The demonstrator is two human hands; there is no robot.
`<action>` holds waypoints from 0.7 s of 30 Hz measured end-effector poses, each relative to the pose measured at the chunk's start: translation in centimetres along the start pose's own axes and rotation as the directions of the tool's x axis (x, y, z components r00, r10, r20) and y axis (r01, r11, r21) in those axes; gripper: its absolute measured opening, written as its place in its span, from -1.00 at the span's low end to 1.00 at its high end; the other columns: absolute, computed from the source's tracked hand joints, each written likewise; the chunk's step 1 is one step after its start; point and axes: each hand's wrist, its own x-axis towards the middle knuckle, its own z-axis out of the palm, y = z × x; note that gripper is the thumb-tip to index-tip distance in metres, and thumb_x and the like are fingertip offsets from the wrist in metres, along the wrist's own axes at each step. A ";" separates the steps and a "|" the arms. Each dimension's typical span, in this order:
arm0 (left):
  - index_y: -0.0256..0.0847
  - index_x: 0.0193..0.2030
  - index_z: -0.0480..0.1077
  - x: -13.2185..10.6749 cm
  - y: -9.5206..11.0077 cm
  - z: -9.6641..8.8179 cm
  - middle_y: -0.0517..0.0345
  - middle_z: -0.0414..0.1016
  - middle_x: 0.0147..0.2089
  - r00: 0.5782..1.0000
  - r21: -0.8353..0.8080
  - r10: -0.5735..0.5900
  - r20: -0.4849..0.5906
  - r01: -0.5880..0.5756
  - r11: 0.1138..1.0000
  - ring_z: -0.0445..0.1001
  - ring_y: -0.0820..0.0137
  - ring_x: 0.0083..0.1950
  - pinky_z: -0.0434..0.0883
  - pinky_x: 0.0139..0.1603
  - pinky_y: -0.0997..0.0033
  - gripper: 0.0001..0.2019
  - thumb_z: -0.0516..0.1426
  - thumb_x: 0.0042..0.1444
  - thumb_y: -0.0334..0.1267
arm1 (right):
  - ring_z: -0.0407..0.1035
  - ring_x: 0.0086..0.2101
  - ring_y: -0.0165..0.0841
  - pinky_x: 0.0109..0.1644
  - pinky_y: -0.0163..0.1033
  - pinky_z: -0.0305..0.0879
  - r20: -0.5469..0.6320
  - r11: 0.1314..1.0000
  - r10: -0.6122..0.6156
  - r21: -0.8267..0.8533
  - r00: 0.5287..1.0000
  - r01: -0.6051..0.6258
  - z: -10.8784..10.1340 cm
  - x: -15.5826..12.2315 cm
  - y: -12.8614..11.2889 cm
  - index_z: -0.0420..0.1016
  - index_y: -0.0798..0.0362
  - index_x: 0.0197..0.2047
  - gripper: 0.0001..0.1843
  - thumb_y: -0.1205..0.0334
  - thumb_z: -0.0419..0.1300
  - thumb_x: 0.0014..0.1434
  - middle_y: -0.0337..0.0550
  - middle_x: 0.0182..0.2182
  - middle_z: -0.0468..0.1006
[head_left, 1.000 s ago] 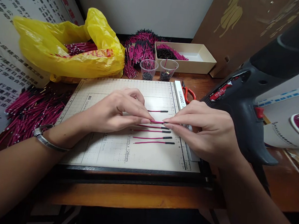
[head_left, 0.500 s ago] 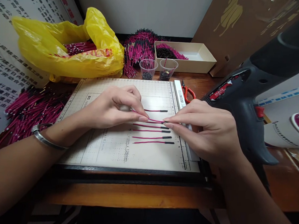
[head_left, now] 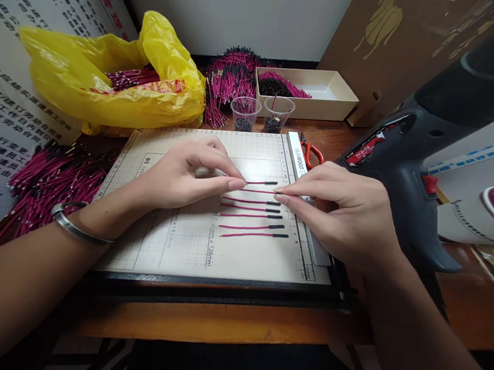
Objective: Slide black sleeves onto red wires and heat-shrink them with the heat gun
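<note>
A thin magenta wire [head_left: 260, 191] is stretched level between my two hands, just over the white paper trimmer board [head_left: 192, 254]. My left hand [head_left: 193, 170] pinches its left end between thumb and forefinger. At the other end, the thumb and forefinger of my right hand [head_left: 341, 207] are closed on its tip, which they mostly hide. Below it, several similar wires with black sleeves, such as the lowest wire [head_left: 254, 235], lie in a spaced row. One more wire [head_left: 264, 182] lies just above, partly behind my left fingertips.
Behind the board stand a yellow plastic bag [head_left: 121, 107], two clear cups [head_left: 245, 118] and an open box [head_left: 325, 109] with wires and black sleeves. Red-handled pliers [head_left: 314, 155] lie at right, near a dark heat gun [head_left: 407, 167]. A wire pile [head_left: 58, 190] lies at left.
Both hands have shifted slightly up the board with the held wire. A black-sleeved wire now shows lying at the top of the lower row, where the hands were before.
</note>
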 end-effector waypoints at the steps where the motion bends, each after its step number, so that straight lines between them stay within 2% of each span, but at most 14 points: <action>1: -0.11 -0.26 0.68 0.0 0.1 0.1 0.12 0.65 -0.34 1.000 0.014 -0.006 -0.023 0.007 1.000 0.47 0.37 -0.26 0.38 -0.24 0.37 -0.81 0.27 0.25 -0.11 | 0.47 -0.40 -0.43 -0.35 -0.26 0.32 -0.001 1.000 0.021 -0.008 1.000 -0.021 0.1 0.0 0.0 0.72 0.11 -0.33 -0.91 0.41 0.35 0.19 -0.16 -0.42 0.67; 4: -0.15 -0.28 0.66 0.2 0.1 0.3 0.15 0.65 -0.31 0.995 0.061 -0.005 -0.097 0.011 0.998 0.46 0.39 -0.24 0.35 -0.16 0.35 -0.77 0.20 0.30 -0.14 | 0.48 -0.36 -0.41 -0.29 -0.25 0.35 0.022 0.996 0.075 -0.040 0.997 -0.074 0.2 -0.2 0.3 0.73 0.08 -0.32 -0.90 0.40 0.35 0.19 -0.18 -0.39 0.68; 6: -0.16 -0.31 0.63 0.3 0.0 0.4 0.17 0.64 -0.33 0.994 0.097 0.012 -0.108 -0.001 0.995 0.44 0.40 -0.25 0.33 -0.12 0.34 -0.76 0.19 0.30 -0.15 | 0.48 -0.34 -0.39 -0.26 -0.23 0.37 0.049 0.994 0.096 -0.066 0.994 -0.093 0.2 -0.3 0.5 0.74 0.04 -0.30 -0.89 0.37 0.35 0.19 -0.19 -0.37 0.67; 13: -0.14 -0.32 0.61 0.4 -0.3 -0.1 0.20 0.60 -0.29 0.998 0.237 0.024 0.050 -0.035 0.971 0.42 0.40 -0.23 0.29 -0.09 0.33 -0.78 0.21 0.26 -0.11 | 0.45 -0.37 -0.39 -0.29 -0.23 0.32 0.091 0.988 0.131 -0.091 0.987 -0.122 0.2 -0.3 1.0 0.75 -0.04 -0.28 -0.90 0.32 0.37 0.17 -0.19 -0.39 0.60; 21: -0.09 -0.33 0.63 0.4 -0.6 0.0 0.24 0.61 -0.32 0.992 0.188 0.021 0.127 -0.045 0.981 0.40 0.42 -0.26 0.24 -0.14 0.35 -0.85 0.24 0.21 -0.18 | 0.44 -0.38 -0.40 -0.30 -0.25 0.30 0.100 0.989 0.123 -0.099 0.987 -0.113 0.4 -0.2 1.0 0.74 -0.01 -0.26 -0.90 0.32 0.35 0.19 -0.18 -0.40 0.60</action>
